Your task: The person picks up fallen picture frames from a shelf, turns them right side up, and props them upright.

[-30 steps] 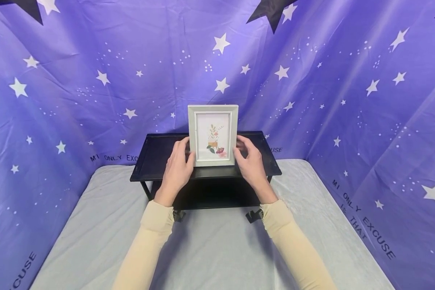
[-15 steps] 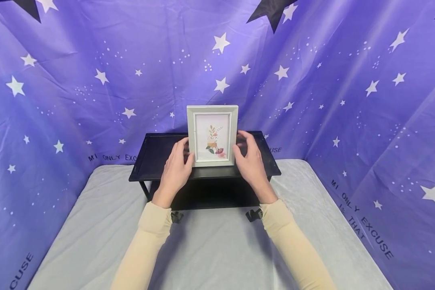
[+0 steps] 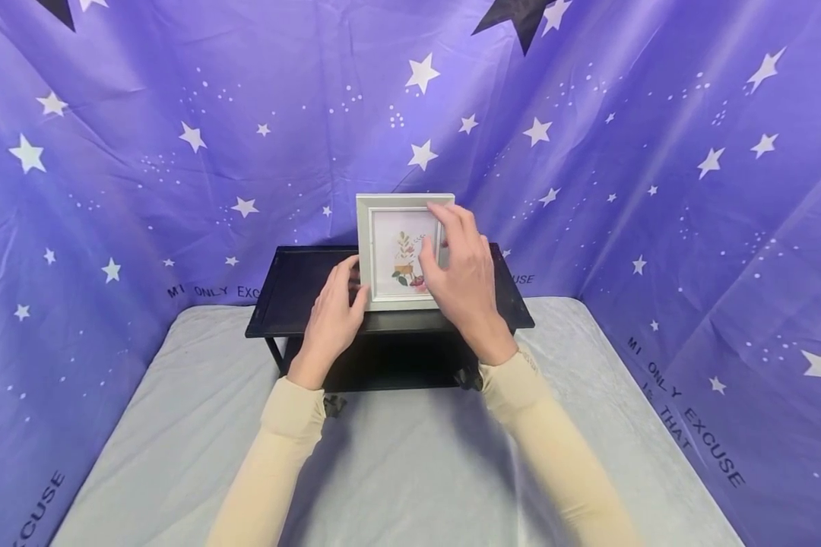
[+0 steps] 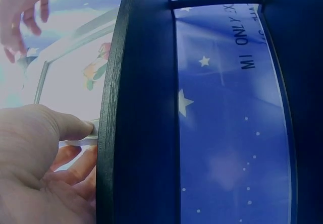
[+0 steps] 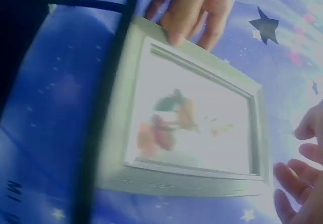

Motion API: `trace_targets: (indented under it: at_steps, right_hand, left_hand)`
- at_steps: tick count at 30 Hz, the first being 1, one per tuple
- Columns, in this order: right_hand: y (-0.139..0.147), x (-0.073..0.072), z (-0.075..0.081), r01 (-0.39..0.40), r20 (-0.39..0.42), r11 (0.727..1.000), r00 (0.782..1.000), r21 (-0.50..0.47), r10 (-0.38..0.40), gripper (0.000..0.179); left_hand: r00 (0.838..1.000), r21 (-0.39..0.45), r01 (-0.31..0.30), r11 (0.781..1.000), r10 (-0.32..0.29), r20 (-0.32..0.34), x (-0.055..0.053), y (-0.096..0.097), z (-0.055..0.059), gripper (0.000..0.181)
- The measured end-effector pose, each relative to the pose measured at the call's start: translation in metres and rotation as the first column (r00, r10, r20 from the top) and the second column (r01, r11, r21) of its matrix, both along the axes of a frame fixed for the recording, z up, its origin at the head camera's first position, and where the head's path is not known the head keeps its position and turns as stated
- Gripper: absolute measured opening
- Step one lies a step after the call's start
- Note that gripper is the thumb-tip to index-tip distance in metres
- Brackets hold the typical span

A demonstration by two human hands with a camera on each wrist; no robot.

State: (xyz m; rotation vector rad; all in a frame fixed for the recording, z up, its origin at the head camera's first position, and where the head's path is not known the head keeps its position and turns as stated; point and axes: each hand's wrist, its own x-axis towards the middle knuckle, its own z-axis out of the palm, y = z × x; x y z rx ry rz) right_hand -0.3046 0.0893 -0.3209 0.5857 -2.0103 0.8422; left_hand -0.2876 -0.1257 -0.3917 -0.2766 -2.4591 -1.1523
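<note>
A pale grey-white picture frame point(image 3: 393, 251) with a floral print stands upright on the top of a black two-tier shelf point(image 3: 294, 296). My left hand point(image 3: 331, 319) pinches its left edge low down. In the left wrist view the thumb point(image 4: 78, 127) lies on the front, with the other fingers behind. My right hand point(image 3: 465, 285) overlaps the frame's upper right part in the head view, fingers spread and bent a little. The right wrist view puts this right hand point(image 5: 305, 178) off the frame's top edge, holding nothing.
Under the shelf spreads a light grey cloth-covered surface point(image 3: 410, 471). Purple star-printed curtains point(image 3: 246, 91) hang behind and on both sides, close to the shelf's back. The shelf's lower tier point(image 3: 397, 365) sits beneath its top board.
My right hand has come away from the frame's right edge and moved up and left, in front of its upper right corner. The left hand and the frame have stayed about where they were.
</note>
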Motion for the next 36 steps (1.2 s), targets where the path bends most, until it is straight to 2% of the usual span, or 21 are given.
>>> trace_targets:
  at_steps: [3,5,8,10,13,17,21,29,36]
  right_hand:
    - [0.001,-0.006,0.014,0.04,0.041,0.999,0.998,-0.027,-0.039,0.048]
    - [0.006,-0.012,0.021,0.089,0.117,0.994,0.99,-0.065,-0.081,0.049]
    - [0.016,-0.017,0.026,0.138,0.28,0.985,0.954,-0.102,-0.105,0.052]
    - [0.022,-0.021,0.025,0.123,0.374,0.986,0.924,-0.111,-0.073,0.053]
    - [0.027,-0.028,0.021,0.04,0.442,0.985,0.896,-0.166,0.037,0.051]
    - [0.03,-0.036,0.016,-0.065,0.45,0.961,0.873,-0.27,0.186,0.042]
    - [0.03,-0.04,0.017,-0.115,0.451,0.935,0.852,-0.335,0.266,0.038]
    - [0.031,-0.044,0.02,-0.144,0.446,0.914,0.837,-0.38,0.317,0.036]
    - [0.031,-0.052,0.025,-0.141,0.456,0.916,0.832,-0.376,0.316,0.037]
  left_hand:
    - [1.0,-0.003,0.011,1.0,-0.011,-0.003,-0.001,-0.002,0.0,0.052]
    - [1.0,-0.005,0.016,1.0,-0.016,-0.006,-0.001,-0.004,-0.001,0.051]
    - [1.0,-0.011,0.018,1.0,-0.018,-0.014,0.0,-0.004,-0.001,0.047]
    - [1.0,-0.015,0.013,1.0,-0.013,-0.019,0.0,-0.004,-0.002,0.045]
    - [1.0,-0.016,0.011,1.0,-0.011,-0.022,-0.001,-0.005,-0.002,0.042]
    - [1.0,-0.009,0.022,1.0,-0.022,-0.021,-0.001,-0.005,-0.001,0.04]
    - [0.999,0.012,0.034,0.999,-0.033,-0.023,0.0,-0.005,0.0,0.04]
    - [0.998,0.077,0.063,0.995,-0.06,-0.037,0.0,-0.001,-0.003,0.041]
    - [0.995,0.123,0.085,0.989,-0.078,-0.059,-0.002,0.008,-0.008,0.04]
